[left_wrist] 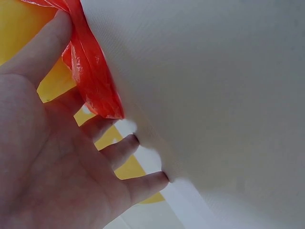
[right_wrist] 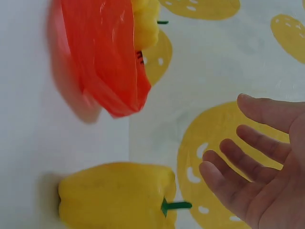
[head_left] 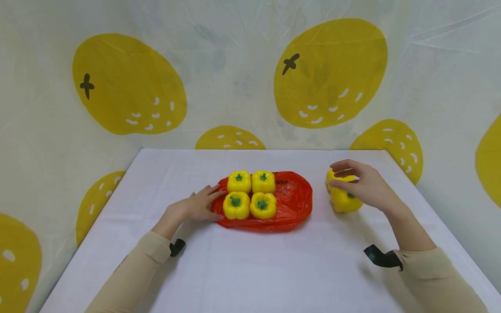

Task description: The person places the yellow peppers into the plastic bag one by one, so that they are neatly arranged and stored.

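Several yellow bell peppers [head_left: 236,206] with green stems stand close together on the left part of a flattened red plastic bag [head_left: 295,204]. My left hand [head_left: 201,204] rests at the bag's left edge with fingers spread; its thumb and forefinger touch the red plastic in the left wrist view. Over at the right, my right hand [head_left: 365,184] hovers above two more bell peppers [head_left: 344,202], which it partly hides from the head camera. Its fingers [right_wrist: 257,143] are loosely bent around nothing, and a gap separates them from the nearer pepper's green stem [right_wrist: 177,205].
A white table [head_left: 250,269] lies under everything. Behind and beside it hang pale curtains [head_left: 231,74] printed with large yellow fruit. Dark wrist cameras [head_left: 383,257] sit below both cuffs. Dark lettering shows on the bag near the back peppers.
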### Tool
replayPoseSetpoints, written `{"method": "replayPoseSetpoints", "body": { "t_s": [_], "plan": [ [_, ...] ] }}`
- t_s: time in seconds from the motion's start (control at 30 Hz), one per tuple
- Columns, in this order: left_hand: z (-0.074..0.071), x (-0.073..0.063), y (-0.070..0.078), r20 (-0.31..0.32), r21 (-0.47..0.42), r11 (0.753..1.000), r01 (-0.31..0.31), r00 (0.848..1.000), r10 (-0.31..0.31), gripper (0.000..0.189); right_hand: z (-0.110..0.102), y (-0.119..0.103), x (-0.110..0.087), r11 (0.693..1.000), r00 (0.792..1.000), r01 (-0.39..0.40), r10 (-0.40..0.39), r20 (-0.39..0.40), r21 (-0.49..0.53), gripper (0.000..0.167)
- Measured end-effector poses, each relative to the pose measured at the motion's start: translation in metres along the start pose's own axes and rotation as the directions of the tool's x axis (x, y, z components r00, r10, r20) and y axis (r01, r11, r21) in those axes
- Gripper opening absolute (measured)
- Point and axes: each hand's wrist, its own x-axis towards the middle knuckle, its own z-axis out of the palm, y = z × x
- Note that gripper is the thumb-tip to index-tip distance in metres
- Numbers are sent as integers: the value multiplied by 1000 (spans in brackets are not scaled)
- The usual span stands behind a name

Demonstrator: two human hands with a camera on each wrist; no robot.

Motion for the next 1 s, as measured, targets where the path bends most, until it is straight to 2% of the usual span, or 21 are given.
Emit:
{"method": "replayPoseSetpoints", "body": {
  "t_s": [0.23, 0.4, 0.6, 0.8, 1.0],
  "plan": [
    [0, 0, 0, 5, -11, 1000, -1, 1000, 1, 85, -9, 21, -4, 1000, 996, 7, -7, -87, -8, 47],
    [1, 0, -1, 6, -1, 1000, -4, 1000, 4, 85, -12, 32, -7, 1000, 994, -13, 15, -106, 24, 50],
    [1, 1, -2, 10, -1, 1000, -6, 1000, 6, 85, -10, 44, -10, 998, 997, -51, 53, -58, 34, 56],
    [1, 1, -1, 4, -17, 1000, -5, 1000, 5, 87, -10, 57, -14, 998, 1000, -11, 12, -22, 61, 58],
    [0, 1, -2, 4, -13, 1000, -4, 1000, 4, 87, -10, 67, -17, 998, 998, -5, 1, 67, 64, 64]
  ]
}}
